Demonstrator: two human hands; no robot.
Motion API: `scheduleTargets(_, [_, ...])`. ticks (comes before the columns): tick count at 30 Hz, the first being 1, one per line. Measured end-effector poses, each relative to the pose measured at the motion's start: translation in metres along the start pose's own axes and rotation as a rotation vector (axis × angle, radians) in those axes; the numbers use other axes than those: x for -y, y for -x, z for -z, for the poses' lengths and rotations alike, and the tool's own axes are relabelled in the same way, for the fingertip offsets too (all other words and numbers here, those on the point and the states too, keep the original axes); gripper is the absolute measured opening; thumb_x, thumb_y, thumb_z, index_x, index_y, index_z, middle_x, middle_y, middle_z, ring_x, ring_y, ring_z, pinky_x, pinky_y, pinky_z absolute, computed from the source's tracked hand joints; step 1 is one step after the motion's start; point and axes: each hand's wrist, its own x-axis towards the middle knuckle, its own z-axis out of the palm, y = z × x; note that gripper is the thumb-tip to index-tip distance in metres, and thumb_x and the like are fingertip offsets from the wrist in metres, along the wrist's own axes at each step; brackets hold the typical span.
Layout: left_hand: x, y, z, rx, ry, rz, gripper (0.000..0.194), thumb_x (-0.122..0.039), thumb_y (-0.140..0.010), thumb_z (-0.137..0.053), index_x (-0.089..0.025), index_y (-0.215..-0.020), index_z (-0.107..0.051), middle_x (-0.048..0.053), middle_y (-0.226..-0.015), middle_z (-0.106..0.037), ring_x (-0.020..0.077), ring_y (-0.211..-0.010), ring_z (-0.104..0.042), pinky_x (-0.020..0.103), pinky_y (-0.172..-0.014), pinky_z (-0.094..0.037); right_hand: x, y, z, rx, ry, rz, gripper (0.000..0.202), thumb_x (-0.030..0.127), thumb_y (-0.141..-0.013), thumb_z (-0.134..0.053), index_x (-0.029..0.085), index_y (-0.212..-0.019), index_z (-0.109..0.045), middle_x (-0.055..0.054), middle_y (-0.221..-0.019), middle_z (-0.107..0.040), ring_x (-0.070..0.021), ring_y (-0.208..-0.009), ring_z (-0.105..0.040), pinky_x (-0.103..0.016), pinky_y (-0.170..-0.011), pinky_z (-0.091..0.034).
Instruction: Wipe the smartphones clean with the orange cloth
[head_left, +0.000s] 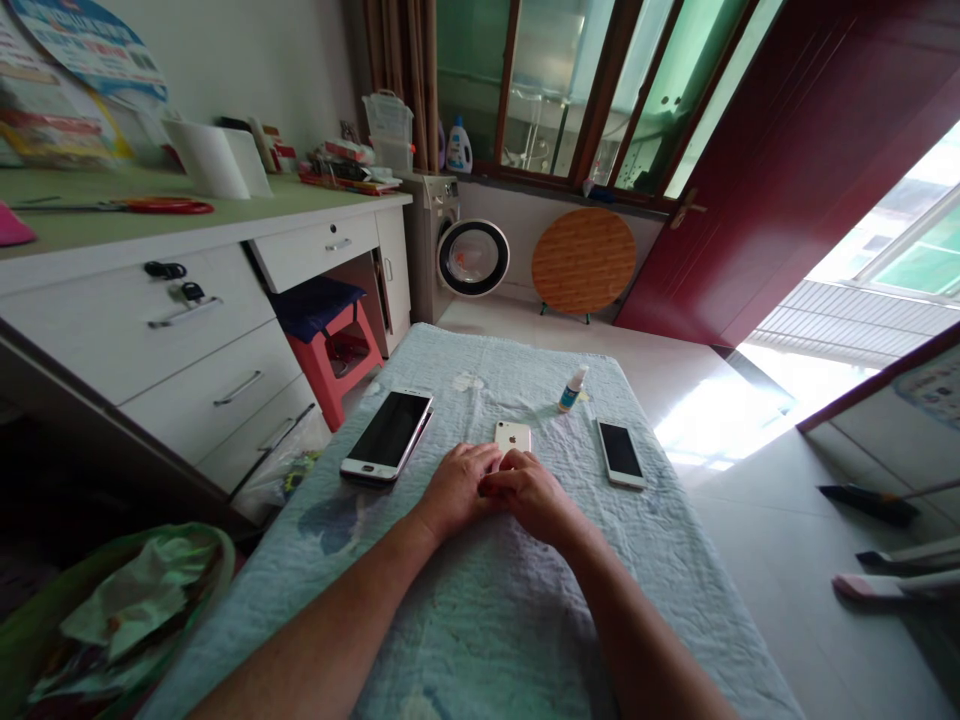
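A gold-white phone (514, 435) lies back up on the cloth-covered table (510, 360), its lower part hidden by my hands. My left hand (459, 487) rests at its lower left with the fingers close together. Bent over the phone's lower end, the fingers of my right hand (531, 492) meet those of the left. Whether anything is pinched between them is hidden. A large white phone (388, 430) with a dark screen lies on another device at the left. To the right are a small spray bottle (572, 390), standing, and a smaller white phone (620, 453), screen up.
A white desk (202, 340) with a paper roll (214, 160) and red scissors (169, 206) runs along the left. Beyond the table are a red stool (341, 345), a washing machine (433, 230) and a round wooden board (583, 262). A waste bin (217, 570) stands at lower left.
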Motion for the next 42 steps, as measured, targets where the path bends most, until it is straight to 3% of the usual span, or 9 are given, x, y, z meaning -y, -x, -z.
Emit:
scheduleTargets(4, [0.002, 0.000, 0.002, 0.013, 0.013, 0.017, 0.048, -0.045, -0.072, -0.076, -0.023, -0.112, -0.064, 0.008, -0.127, -0.062, 0.0284, -0.111, -0.057, 0.039, -0.096, -0.044, 0.000, 0.003, 0.003, 0.024, -0.058, -0.004, 0.025, 0.017, -0.088, -0.060, 0.032, -0.101, -0.075, -0.002, -0.092, -0.061, -0.0150, -0.089, -0.054, -0.025, -0.082, -0.041])
scheduleTargets(8, [0.006, 0.001, 0.000, 0.020, -0.005, 0.004, 0.049, -0.046, -0.070, -0.078, -0.022, -0.111, -0.065, 0.008, -0.130, -0.061, 0.0291, -0.115, -0.055, 0.041, -0.099, -0.042, -0.007, 0.001, 0.004, -0.061, -0.054, -0.015, 0.022, 0.017, -0.089, -0.057, 0.026, -0.093, -0.076, -0.003, -0.088, -0.059, -0.0147, -0.087, -0.054, -0.025, -0.082, -0.040])
scheduleTargets(16, [0.009, 0.001, -0.001, 0.012, 0.024, -0.036, 0.072, -0.050, -0.067, -0.080, -0.022, -0.128, -0.055, 0.008, -0.130, -0.060, 0.0294, -0.115, -0.054, 0.041, -0.101, -0.041, -0.020, -0.003, 0.003, -0.211, 0.134, -0.224, 0.023, 0.023, -0.092, -0.052, 0.025, -0.091, -0.075, -0.004, -0.087, -0.055, -0.0163, -0.086, -0.051, -0.026, -0.080, -0.038])
scheduleTargets(21, [0.010, 0.001, -0.002, 0.005, 0.026, -0.048, 0.071, -0.055, -0.068, -0.077, -0.022, -0.127, -0.055, 0.008, -0.131, -0.060, 0.0292, -0.116, -0.054, 0.041, -0.101, -0.041, -0.012, -0.003, 0.005, -0.153, 0.129, -0.177, 0.022, 0.021, -0.092, -0.052, 0.023, -0.090, -0.074, -0.004, -0.088, -0.056, -0.0161, -0.086, -0.051, -0.025, -0.079, -0.037])
scheduleTargets(29, [0.006, 0.000, 0.002, 0.031, 0.008, 0.003, 0.051, -0.039, -0.071, -0.078, -0.022, -0.117, -0.063, 0.008, -0.130, -0.061, 0.0291, -0.116, -0.055, 0.042, -0.102, -0.042, 0.005, 0.002, 0.011, -0.032, 0.036, -0.068, 0.020, 0.017, -0.090, -0.056, 0.021, -0.081, -0.073, -0.003, -0.084, -0.055, -0.0135, -0.081, -0.051, -0.024, -0.078, -0.038])
scheduleTargets(34, [0.007, 0.000, 0.004, 0.054, 0.028, 0.008, 0.055, -0.043, -0.071, -0.078, -0.021, -0.119, -0.063, 0.009, -0.132, -0.060, 0.0290, -0.118, -0.054, 0.042, -0.102, -0.042, 0.006, 0.006, 0.014, 0.009, -0.055, -0.029, 0.022, 0.012, -0.088, -0.056, 0.023, -0.087, -0.075, -0.003, -0.086, -0.058, -0.0134, -0.084, -0.054, -0.024, -0.081, -0.039])
scheduleTargets(38, [0.009, 0.000, 0.004, 0.061, 0.016, -0.012, 0.055, -0.049, -0.075, -0.074, -0.020, -0.120, -0.063, 0.010, -0.134, -0.058, 0.0286, -0.119, -0.053, 0.042, -0.102, -0.042, 0.000, 0.009, 0.020, 0.053, -0.063, -0.045, 0.024, 0.010, -0.084, -0.056, 0.023, -0.087, -0.075, -0.003, -0.087, -0.060, -0.0129, -0.082, -0.056, -0.024, -0.080, -0.039])
scheduleTargets(42, [0.009, 0.000, 0.005, 0.089, -0.003, 0.011, 0.059, -0.043, -0.072, -0.077, -0.018, -0.123, -0.062, 0.011, -0.137, -0.056, 0.0288, -0.122, -0.052, 0.042, -0.105, -0.040, -0.006, 0.012, 0.030, 0.091, -0.048, -0.131, 0.021, 0.009, -0.076, -0.058, 0.021, -0.079, -0.075, -0.002, -0.084, -0.062, -0.0119, -0.076, -0.056, -0.023, -0.074, -0.039])
